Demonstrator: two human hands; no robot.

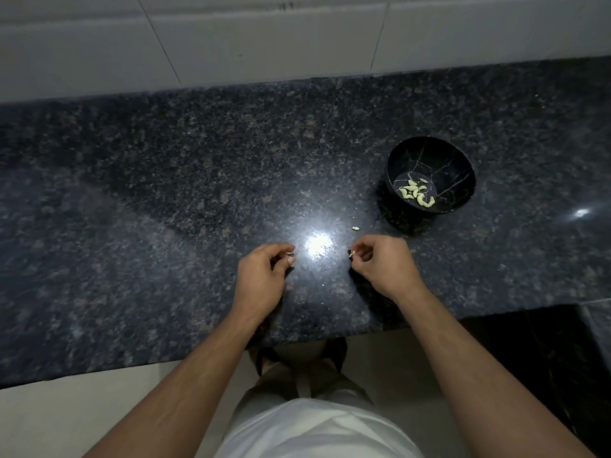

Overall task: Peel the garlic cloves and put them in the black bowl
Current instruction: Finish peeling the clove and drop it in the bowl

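Black bowl [429, 157] at right holding peeled cloves [416, 193], left hand [264, 272] and right hand [383, 266] at centre each pinching a small pale bit, counter [165, 193] beneath

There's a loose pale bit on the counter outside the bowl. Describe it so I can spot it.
Start at the black bowl on the right of the dark granite counter. Just down-left of its base, above the right hand, lies one small pale piece. Unlike the peeled cloves heaped inside the bowl, it sits alone on bare stone.
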